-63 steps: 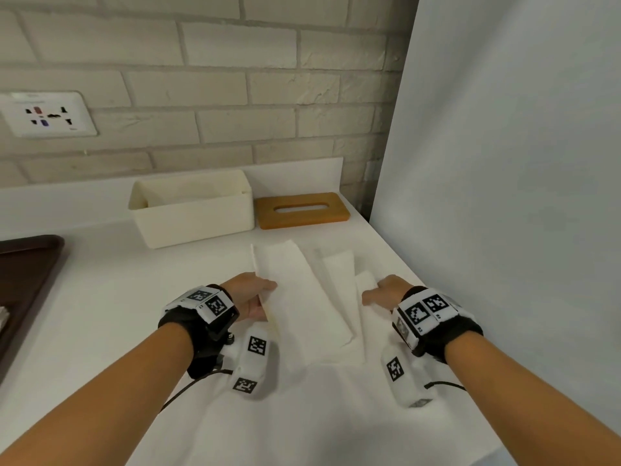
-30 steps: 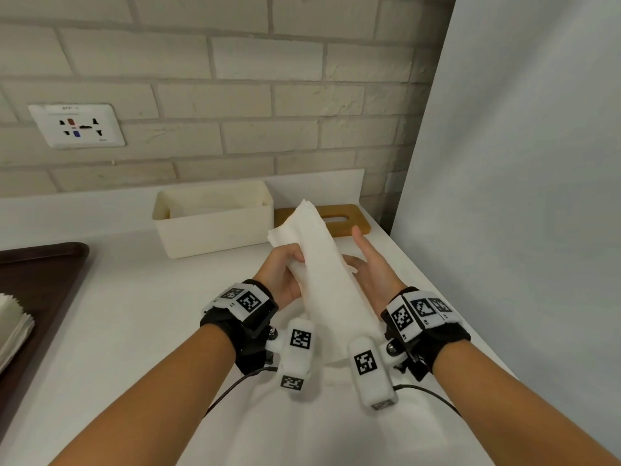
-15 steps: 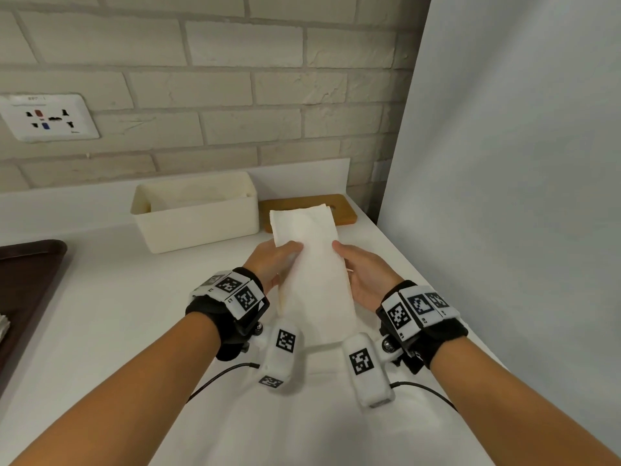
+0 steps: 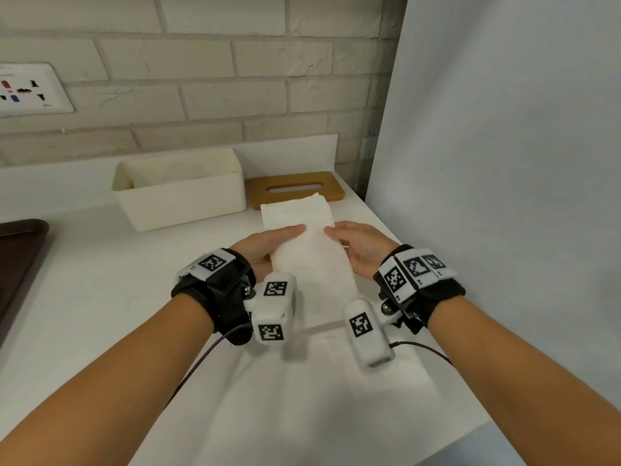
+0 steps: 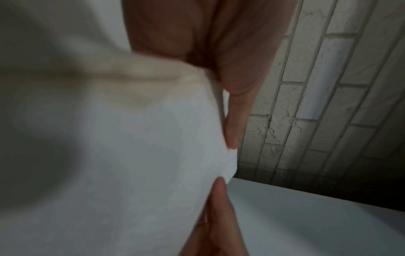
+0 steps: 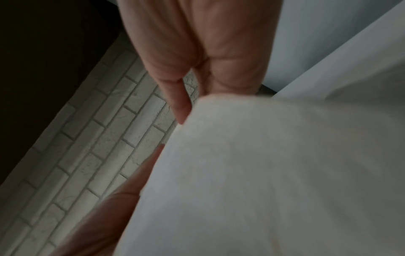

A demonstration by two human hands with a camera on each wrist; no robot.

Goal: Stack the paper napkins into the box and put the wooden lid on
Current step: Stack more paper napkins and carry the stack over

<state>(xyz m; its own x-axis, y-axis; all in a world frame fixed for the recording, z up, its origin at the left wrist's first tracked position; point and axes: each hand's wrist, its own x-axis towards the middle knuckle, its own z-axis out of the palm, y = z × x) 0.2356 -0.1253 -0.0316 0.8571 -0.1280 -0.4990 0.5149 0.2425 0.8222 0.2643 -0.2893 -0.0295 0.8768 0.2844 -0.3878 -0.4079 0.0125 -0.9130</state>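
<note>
A stack of folded white paper napkins (image 4: 311, 250) is held lengthwise above the white counter between both hands. My left hand (image 4: 268, 245) grips its left edge, thumb on top. My right hand (image 4: 356, 245) grips its right edge the same way. In the left wrist view the napkins (image 5: 131, 155) fill the frame with the thumb and fingers pinching them; the right wrist view shows the napkins (image 6: 263, 173) likewise. The cream open box (image 4: 179, 188) stands behind on the counter, left of the wooden lid (image 4: 295, 188) with its slot, which lies flat.
A dark brown tray (image 4: 20, 250) lies at the left edge of the counter. A white panel (image 4: 504, 163) walls off the right side. A brick wall with a socket plate (image 4: 30, 89) runs behind. White cloth (image 4: 302, 398) covers the near counter.
Both hands picked the napkins off the counter, gathered them upright, then squared them into one flat stack held level between the two hands, now slightly lower and farther forward.
</note>
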